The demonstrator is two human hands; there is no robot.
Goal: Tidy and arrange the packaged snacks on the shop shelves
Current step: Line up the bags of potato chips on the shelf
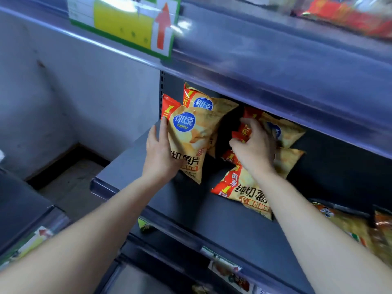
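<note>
Bag (188, 141) upright in left hand (159, 155); right hand (254, 149) pinches 2nd bag (284, 132).

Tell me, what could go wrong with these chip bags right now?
The front chip bag seems propped up by the left hand; released, it may topple forward. The right hand pinches the rear chip bag by its corner, forearm over the flat chip bag near the shelf front; pulling back could sweep it off.
</note>
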